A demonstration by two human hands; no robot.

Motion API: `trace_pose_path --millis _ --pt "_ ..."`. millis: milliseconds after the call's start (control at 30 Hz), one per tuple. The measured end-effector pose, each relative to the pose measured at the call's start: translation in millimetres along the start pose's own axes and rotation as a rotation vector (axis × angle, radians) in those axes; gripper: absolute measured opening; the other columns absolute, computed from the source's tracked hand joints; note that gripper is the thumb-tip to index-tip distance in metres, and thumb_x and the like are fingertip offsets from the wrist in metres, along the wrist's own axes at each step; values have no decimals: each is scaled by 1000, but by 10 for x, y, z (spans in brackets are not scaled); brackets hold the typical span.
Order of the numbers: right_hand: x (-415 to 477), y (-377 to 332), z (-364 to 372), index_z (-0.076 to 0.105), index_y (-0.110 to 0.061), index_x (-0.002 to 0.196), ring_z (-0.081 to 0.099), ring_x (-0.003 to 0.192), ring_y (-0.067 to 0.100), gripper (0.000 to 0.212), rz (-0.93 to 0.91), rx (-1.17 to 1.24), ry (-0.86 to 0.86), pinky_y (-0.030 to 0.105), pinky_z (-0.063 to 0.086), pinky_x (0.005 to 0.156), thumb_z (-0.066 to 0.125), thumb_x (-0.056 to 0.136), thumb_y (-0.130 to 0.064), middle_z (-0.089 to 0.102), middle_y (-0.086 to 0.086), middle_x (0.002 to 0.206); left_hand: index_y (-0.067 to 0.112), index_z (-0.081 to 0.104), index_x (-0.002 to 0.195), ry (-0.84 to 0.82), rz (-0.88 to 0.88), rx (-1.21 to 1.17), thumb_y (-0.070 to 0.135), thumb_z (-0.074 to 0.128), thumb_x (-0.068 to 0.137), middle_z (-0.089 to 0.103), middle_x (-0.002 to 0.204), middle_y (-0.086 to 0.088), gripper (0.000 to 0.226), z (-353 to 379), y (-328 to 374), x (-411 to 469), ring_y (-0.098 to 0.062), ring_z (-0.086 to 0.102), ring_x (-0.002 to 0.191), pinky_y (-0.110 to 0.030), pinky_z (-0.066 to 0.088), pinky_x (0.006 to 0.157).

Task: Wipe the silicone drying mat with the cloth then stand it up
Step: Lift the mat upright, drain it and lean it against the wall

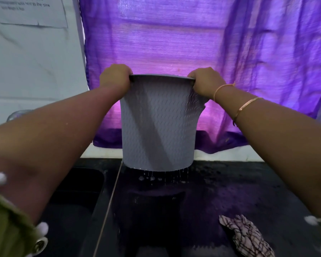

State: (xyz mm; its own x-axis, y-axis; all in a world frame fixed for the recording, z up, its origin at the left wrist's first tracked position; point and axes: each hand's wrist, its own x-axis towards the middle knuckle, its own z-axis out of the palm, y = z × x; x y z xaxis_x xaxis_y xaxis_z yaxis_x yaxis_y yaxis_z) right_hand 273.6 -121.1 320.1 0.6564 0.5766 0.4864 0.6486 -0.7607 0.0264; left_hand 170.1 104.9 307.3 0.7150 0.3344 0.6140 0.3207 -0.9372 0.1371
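The one grey silicone drying mat (158,125) hangs upright in the air, curved like a tube, its lower edge just above the dark counter (230,182) and dripping water onto it. The left hand (115,77) and the right hand (205,81) each have their fingers closed on a top corner of the mat. One patterned cloth (246,236) lies crumpled on the counter, nearer than the mat and to its right, untouched. Behind the mat hangs a purple curtain (174,34). The drips suggest wiping is unfinished or barely done; standing the mat up against something remains.
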Motion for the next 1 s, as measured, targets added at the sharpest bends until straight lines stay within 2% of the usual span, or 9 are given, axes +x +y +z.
trace_pose_path --millis 200,333,500,633,700,767,833,933,1000 --pt "-87 -52 -80 61 -14 98 59 94 42 26 61 -134 262 37 37 67 47 78 -4 63 22 102 5 64 95 130 24 -15 2 46 83 63 98 -26 22 7 -51 -30 -44 58 93 -40 44 68" --pt "-229 -96 214 62 -11 112 57 107 41 31 133 -125 -48 41 46 84 45 86 -7 60 23 117 4 65 109 -112 33 77 3 49 86 62 110 -25 28 228 32 -208 -43 58 103 -42 47 80" --pt "-231 -68 217 62 -13 96 60 93 41 23 136 -79 220 35 35 64 48 80 -4 65 21 100 4 62 95 48 5 -7 1 46 85 63 99 -25 20 259 -2 -185 -43 58 93 -38 38 66" --pt "-197 -122 244 63 -12 105 58 102 40 30 165 -74 38 37 43 75 46 82 -3 62 21 111 4 68 104 -129 -112 -99 3 54 84 63 107 -23 24 250 29 -127 -42 58 102 -43 48 81" --pt "-201 -116 215 64 -13 100 58 101 40 28 186 -13 80 38 43 73 46 80 -3 64 19 108 5 68 97 -50 -93 -145 2 51 84 64 102 -23 22 244 30 -156 -41 58 97 -40 45 74" --pt "-222 -120 170 60 -13 91 59 92 40 21 186 21 250 36 35 63 47 76 -5 65 16 99 6 65 91 124 -35 -147 4 45 85 61 98 -23 21 218 7 -171 -41 58 90 -38 39 65" --pt "-263 -151 161 57 -14 89 59 86 40 20 175 22 351 35 31 59 45 76 -5 64 17 93 8 61 96 206 -4 -119 6 42 87 57 100 -21 21 203 -12 -177 -40 57 87 -39 39 63" --pt "-291 -165 266 61 -12 100 60 97 38 27 178 -35 108 38 42 69 44 81 -3 64 18 105 9 59 101 -9 -29 -69 7 46 88 60 107 -20 19 256 0 -199 -40 57 97 -40 43 71" --pt "-317 -147 344 63 -14 101 60 99 36 31 210 -14 12 35 41 71 44 81 -1 64 17 107 8 57 98 -48 -29 -58 7 47 87 60 107 -20 16 317 -10 -236 -40 56 99 -38 38 68"
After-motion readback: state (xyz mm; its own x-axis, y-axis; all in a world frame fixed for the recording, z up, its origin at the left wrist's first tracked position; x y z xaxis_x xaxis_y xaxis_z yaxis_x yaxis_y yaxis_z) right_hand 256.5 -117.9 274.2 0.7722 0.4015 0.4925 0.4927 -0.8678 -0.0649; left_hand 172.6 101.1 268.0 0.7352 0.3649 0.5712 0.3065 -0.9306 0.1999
